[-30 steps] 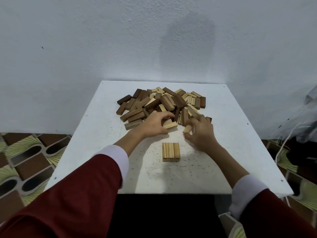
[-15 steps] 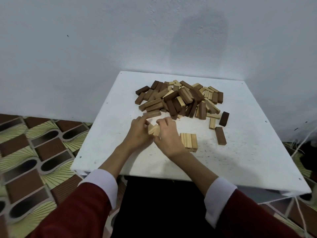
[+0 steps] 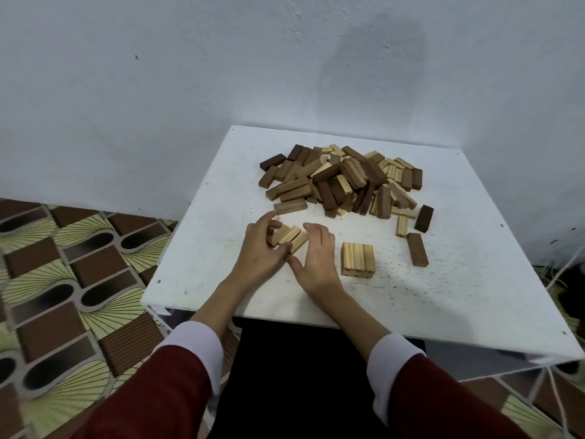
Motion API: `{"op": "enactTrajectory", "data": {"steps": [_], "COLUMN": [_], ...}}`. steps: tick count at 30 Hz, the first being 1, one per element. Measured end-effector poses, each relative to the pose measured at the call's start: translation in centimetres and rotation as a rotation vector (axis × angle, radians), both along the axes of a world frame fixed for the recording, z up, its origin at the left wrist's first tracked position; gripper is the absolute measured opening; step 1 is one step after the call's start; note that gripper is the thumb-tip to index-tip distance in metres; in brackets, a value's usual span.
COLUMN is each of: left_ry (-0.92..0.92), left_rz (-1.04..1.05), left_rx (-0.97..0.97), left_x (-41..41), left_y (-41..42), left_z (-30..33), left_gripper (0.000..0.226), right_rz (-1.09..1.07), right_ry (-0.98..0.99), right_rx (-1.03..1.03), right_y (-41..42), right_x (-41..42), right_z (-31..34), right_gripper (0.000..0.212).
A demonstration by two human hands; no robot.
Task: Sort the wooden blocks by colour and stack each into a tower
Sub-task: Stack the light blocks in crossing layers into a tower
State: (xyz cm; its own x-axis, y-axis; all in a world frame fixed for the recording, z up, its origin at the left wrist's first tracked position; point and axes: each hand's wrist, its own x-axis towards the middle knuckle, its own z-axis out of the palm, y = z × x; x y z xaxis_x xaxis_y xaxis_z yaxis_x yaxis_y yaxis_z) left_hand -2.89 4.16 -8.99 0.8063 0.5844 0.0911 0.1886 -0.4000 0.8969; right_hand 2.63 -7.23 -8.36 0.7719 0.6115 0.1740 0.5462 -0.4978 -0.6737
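- judging by how things lie, the sorting is only just begun: most of the work sits untouched in the mixed heap of dark brown and pale wooden blocks [image 3: 342,182] at the far half of the square white table [image 3: 459,296].
- done so far: 1 finished layer of pale grooved wooden blocks [image 3: 358,260], laid side by side, rests flat on the table near its front edge, just to the right of the hands. it looks 1 layer high, possibly 2; i cannot tell for sure.
- in hand: a small cluster of pale wooden blocks [image 3: 289,236], about 3, sits between both hands, tilted on a diagonal and close to the tabletop.
- the left hand [image 3: 259,250] curls its fingers and thumb round the left end of that cluster, gripping it.
- the right hand [image 3: 316,255] closes on the right end of the same cluster, fingers curved over it and thumb below, so both hands squeeze the pieces together.
- 2 loose dark brown rectangular blocks [image 3: 417,249] and 1 loose pale block [image 3: 402,226] lie apart from the heap on the right, not yet stacked.
- left to do: square up the held cluster and set it down as a layer, then pull every remaining pale piece out of the heap and build upward.
- no dark tower exists yet; the whole brown colour group remains to be sorted and stacked.
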Motion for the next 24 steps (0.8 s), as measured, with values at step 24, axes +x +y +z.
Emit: {"op": "enactTrajectory", "data": {"steps": [24], "left_ry": [-0.026], "left_rz": [-0.184], "left_rx": [0.060], "left_x": [0.3], "left_y": [0.6], "left_z": [0.3], "left_gripper": [0.083], "right_rz": [-0.115], "right_ry": [0.129], "right_rx": [0.161], "right_y": [-0.8], "right_x": [0.0], "right_z": [-0.4], "right_gripper": [0.059]}}
